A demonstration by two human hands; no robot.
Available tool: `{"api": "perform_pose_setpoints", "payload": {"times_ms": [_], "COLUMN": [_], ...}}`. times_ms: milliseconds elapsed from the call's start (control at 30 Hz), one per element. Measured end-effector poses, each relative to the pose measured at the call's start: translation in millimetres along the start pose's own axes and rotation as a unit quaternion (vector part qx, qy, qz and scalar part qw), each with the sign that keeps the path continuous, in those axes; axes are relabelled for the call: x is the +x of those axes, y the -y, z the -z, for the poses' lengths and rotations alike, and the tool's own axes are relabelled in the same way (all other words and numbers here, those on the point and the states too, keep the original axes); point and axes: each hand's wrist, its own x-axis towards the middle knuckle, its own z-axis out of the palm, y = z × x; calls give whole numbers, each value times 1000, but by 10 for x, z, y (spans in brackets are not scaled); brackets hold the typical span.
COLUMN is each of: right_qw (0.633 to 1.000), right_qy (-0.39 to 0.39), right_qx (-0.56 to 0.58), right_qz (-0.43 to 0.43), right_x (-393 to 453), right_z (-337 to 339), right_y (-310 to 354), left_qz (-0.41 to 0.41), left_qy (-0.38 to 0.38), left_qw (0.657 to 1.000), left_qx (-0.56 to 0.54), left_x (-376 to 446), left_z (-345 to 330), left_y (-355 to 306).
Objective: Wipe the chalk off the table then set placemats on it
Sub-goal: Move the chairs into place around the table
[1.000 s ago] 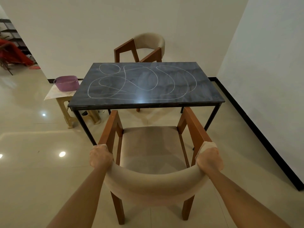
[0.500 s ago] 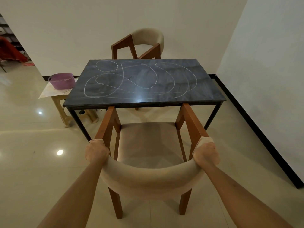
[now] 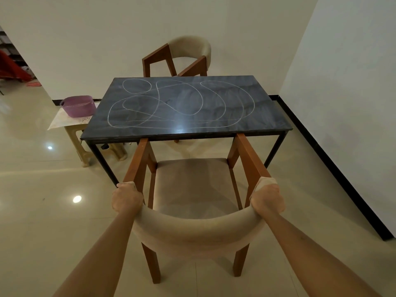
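Fingers of both hands are curled over the padded back of the near chair, clamped on it: the left hand at the left end of the backrest, the right hand at the right end.

From those hands the table lies dead ahead at twelve o'clock, its long axis running nine to three across the view. The chair's front arm tips touch or slip just under its near edge. Chalk loops cover most of the dark top, nothing wiped yet, and both hands stand about equally far from them.

A second chair sits beyond the far edge. At about ten o'clock a purple basket rests on a patterned sheet, perhaps a placemat, nearer the left hand. No cloth is visible.
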Motion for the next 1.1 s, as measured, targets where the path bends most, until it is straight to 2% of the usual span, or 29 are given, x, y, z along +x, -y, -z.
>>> {"api": "perform_pose_setpoints", "payload": {"times_ms": [100,167,233,333,433,567,667,867,1100], "right_qw": [996,996,994,978,954,930,921,919,918], "right_qy": [-67,-48,-59,-61,-59,-67,-73,-91,-84], "right_qx": [2,-29,-83,-159,-142,-125,-125,-121,-123], "right_qz": [-53,-68,-47,121,258,340,362,364,368], "right_x": [-24,-61,-66,-33,22,108,216,622,1459], "right_z": [-37,-29,2,56,159,392,609,918,908], "right_y": [88,137,122,71,71,94,39,-35,65], "left_qz": [5,2,-22,-137,-244,-379,-464,-504,-510], "left_qy": [-20,-36,-53,-121,-179,-165,-154,-151,-164], "left_qw": [1000,999,992,956,925,889,855,840,831], "left_qx": [-2,38,110,229,228,197,175,128,150], "left_x": [-47,-131,-217,-372,-598,-921,-1173,-1513,-1464], "left_z": [-20,-3,10,19,40,1,-41,-159,-338], "left_y": [-23,-49,-58,-106,-344,-776,-1167,-1875,-2849]}}
